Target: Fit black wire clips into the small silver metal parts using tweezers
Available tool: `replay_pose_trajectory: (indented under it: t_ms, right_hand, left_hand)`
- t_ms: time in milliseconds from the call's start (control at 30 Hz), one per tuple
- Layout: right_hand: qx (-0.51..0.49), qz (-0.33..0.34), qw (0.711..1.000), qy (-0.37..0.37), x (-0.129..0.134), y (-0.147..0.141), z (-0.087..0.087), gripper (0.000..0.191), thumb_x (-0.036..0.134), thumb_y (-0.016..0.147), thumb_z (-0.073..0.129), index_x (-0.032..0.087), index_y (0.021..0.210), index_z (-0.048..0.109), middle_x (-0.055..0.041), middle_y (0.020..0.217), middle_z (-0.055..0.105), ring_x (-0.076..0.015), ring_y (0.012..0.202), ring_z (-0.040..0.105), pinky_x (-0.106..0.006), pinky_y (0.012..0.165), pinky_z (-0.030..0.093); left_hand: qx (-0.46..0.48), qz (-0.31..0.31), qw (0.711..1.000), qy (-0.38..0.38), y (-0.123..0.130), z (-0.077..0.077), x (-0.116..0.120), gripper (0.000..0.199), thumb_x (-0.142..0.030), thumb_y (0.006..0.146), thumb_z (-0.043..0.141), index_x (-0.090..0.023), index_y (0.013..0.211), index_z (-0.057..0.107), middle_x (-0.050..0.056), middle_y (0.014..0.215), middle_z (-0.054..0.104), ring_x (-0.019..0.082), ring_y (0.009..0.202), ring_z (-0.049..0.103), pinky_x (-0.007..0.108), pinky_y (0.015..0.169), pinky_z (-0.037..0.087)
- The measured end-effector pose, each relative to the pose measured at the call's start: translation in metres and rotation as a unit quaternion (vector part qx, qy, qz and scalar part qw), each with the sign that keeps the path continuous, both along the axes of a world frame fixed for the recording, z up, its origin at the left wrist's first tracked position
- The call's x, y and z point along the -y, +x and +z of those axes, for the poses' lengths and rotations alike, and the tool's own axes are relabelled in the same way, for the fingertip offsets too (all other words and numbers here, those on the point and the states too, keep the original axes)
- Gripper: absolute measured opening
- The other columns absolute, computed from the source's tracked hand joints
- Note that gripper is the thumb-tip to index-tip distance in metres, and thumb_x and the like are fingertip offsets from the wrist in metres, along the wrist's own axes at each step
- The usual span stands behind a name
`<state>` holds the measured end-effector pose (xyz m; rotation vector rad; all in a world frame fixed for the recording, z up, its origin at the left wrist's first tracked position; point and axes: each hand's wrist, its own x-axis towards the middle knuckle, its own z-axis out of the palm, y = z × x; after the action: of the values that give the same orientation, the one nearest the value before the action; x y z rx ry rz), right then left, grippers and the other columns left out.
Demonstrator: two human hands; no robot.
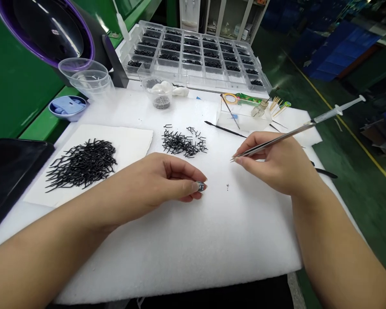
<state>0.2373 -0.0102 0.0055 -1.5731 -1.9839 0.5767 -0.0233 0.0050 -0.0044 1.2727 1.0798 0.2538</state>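
Note:
Between the thumb and fingers of my left hand (pixel 167 178) is a small metallic part (pixel 200 186). My right hand (pixel 273 163) holds metal tweezers (pixel 276 139), tips pointing down and left above the white foam surface (pixel 193 249). A syringe (pixel 337 109) extends past the back end of the tweezers; whether my right hand holds it too cannot be made out. Tiny specks (pixel 227 187) lie on the foam between my hands. Behind my left hand is a small scatter of black bent pieces (pixel 183 143), and a larger heap (pixel 83 163) rests on a white sheet (pixel 131 139).
A compartment tray (pixel 193 73) with black pieces stands at the back. Clear cups (pixel 86 79), a blue bowl (pixel 67 107) and a purple-rimmed black device (pixel 51 30) are at the back left. A clear box (pixel 225 118), glass bottle (pixel 260 108) and black tool (pixel 225 128) lie behind my right hand.

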Motion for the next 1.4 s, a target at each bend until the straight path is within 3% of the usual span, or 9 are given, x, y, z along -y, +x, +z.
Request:
replay_pose_trajectory:
  t_ms: [367,533,800,1200,1400]
  right_hand:
    - [0.003,0.144,0.983,-0.118,0.003,0.001,0.004,0.010,0.010,0.077,0.068,0.021,0.079,0.070,0.0022,0.078,0.075,-0.0149,0.074,0.070,-0.028,0.067,0.057]
    - [0.015,0.154,0.982,-0.105,0.002,0.000,0.006,0.010,0.010,0.077,0.069,0.019,0.079,0.072,0.0021,0.077,0.075,-0.0140,0.074,0.069,-0.027,0.068,0.055]
    - [0.014,0.150,0.983,-0.103,0.004,-0.002,0.004,0.012,0.009,0.077,0.069,0.019,0.080,0.073,0.0010,0.077,0.074,-0.0155,0.074,0.069,-0.028,0.067,0.054]
    - [0.007,0.150,0.982,-0.114,0.004,-0.003,0.006,0.013,0.008,0.077,0.067,0.018,0.080,0.074,-0.0009,0.078,0.075,-0.0176,0.076,0.070,-0.031,0.070,0.055]
    - [0.006,0.151,0.981,-0.122,0.005,-0.003,0.007,0.011,0.009,0.077,0.067,0.018,0.078,0.073,-0.0013,0.078,0.076,-0.0179,0.076,0.071,-0.031,0.073,0.056]
  left_hand:
    - [0.020,-0.032,0.999,-0.011,0.001,0.001,0.000,0.016,-0.031,0.078,0.083,-0.029,0.093,0.078,-0.004,0.089,0.081,0.014,0.087,0.075,0.020,0.077,0.056]
    - [0.015,-0.056,0.998,-0.005,0.003,0.005,0.002,0.012,-0.027,0.080,0.080,-0.029,0.092,0.078,-0.005,0.079,0.077,0.010,0.076,0.069,0.017,0.068,0.052]
    - [-0.046,-0.066,0.996,0.026,0.005,0.010,0.005,0.016,-0.036,0.080,0.078,-0.030,0.094,0.080,-0.004,0.073,0.072,0.012,0.072,0.063,0.019,0.061,0.047]
    - [-0.066,-0.089,0.993,0.050,0.006,0.006,0.004,0.018,-0.041,0.081,0.075,-0.030,0.095,0.079,-0.002,0.077,0.074,0.016,0.073,0.066,0.023,0.060,0.048]
    - [-0.144,-0.086,0.969,0.183,0.009,0.002,0.012,0.025,-0.051,0.086,0.069,-0.030,0.098,0.075,-0.003,0.071,0.070,0.015,0.064,0.063,0.024,0.054,0.045]
